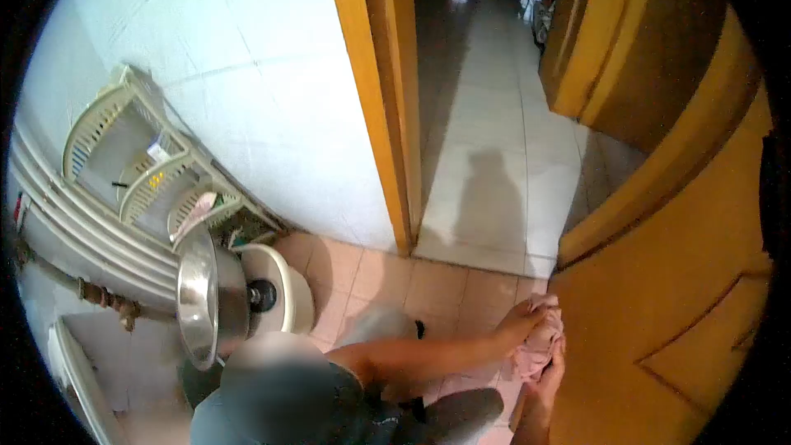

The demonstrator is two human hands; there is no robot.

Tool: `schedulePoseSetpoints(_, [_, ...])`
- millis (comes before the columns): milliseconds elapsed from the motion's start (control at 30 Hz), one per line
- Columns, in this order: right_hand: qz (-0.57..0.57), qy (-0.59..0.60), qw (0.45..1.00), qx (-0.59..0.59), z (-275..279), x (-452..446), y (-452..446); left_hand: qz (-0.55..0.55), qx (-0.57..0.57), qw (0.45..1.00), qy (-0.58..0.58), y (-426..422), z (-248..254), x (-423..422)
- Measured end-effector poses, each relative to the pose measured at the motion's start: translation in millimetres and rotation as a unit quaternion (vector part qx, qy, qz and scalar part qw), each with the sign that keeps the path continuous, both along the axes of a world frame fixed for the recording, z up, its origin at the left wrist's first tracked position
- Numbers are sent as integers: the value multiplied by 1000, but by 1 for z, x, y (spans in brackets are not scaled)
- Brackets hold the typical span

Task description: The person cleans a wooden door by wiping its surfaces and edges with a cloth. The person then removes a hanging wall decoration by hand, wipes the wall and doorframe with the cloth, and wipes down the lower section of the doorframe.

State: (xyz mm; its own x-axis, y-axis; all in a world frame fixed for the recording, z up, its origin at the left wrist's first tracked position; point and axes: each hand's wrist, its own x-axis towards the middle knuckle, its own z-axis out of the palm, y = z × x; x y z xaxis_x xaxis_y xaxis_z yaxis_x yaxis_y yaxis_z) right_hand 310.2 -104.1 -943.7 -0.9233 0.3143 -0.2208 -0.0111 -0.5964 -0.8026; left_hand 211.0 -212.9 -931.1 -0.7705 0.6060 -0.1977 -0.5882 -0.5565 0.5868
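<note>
A bunched pink cloth (540,352) is between my two hands, beside the edge of the wooden door (634,313). My left hand (519,324) reaches in from the left and is closed on the upper part of the cloth. From below, my right hand (550,379) wraps around its lower right side, with some fingers hidden behind the folds. I cannot tell whether the cloth touches the door.
At left, a metal basin (198,301) stands tilted by a cream-coloured bucket (302,301). A corner shelf (177,173) with small items leans near wall pipes (91,198). The doorway opens onto a pale tiled floor (486,107); pink tiles (383,276) lie on this side.
</note>
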Motion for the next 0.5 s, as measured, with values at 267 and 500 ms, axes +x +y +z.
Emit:
schedulePoseSetpoints(267, [95,-68,973,-200,96,-71,-67,-53,-111,992,-15,-115,182,-70])
schedulePoseSetpoints(500, [252,-9,959,-126,294,-137,-168,-2,-52,998,-41,-246,301,-78])
